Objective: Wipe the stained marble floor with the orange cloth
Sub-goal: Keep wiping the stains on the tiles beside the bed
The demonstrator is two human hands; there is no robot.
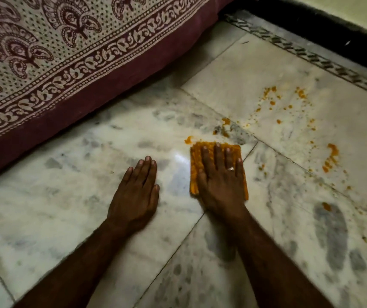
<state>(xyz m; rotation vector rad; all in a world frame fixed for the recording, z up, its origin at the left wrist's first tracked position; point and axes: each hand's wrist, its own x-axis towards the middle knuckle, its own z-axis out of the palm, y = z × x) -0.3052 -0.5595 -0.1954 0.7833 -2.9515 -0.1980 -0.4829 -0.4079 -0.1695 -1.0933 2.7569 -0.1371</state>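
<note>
Bare forearms [267, 252], a silvery ring [231, 168] on the right hand's [220, 181] fourth finger.

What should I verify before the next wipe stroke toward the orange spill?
1. Right hand flat on orange cloth, fingers spread: ok.
2. Cloth lying flat on marble floor: ok.
3. Left hand flat on bare floor, apart from the cloth, out of the stroke path: ok.
4. Stains cleared: not ok. A smear sits just ahead of the cloth, and splatter lies further right.
5. Cloth underside still clean enough: cannot tell, hidden.
6. Patterned bedspread away from the spill: ok.
</note>
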